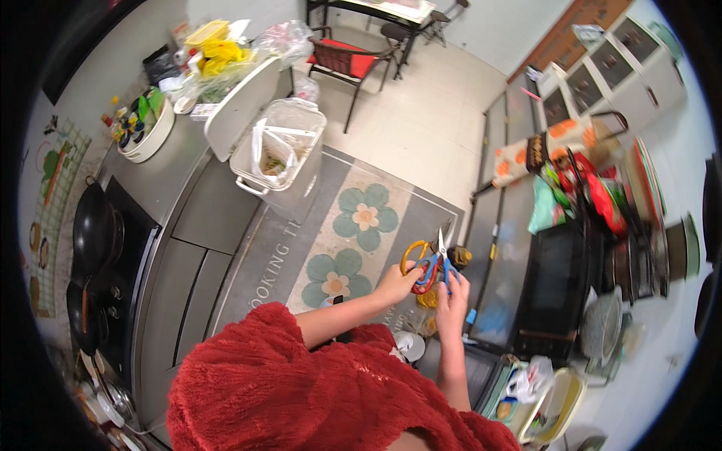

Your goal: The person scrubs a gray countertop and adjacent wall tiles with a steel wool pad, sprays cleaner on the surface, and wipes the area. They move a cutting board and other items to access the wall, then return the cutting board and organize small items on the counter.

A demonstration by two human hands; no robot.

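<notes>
Several pairs of scissors are bunched in front of me above the floor mat. My left hand grips the cluster, where yellow-orange scissor handles and red scissor handles show. Blue-handled scissors lie across the middle, their metal blades pointing away from me. The fingers of my right hand are on the right-hand blue loop. Overlapping handles hide how many pairs there are and exactly which ones the left fingers close around.
Left of the floor mat stands a lidded bin, its lid raised. A stove with woks lines the left counter. Jars and bottles, including a dark-capped one, stand below my hands. To the right is a black oven on a steel cabinet.
</notes>
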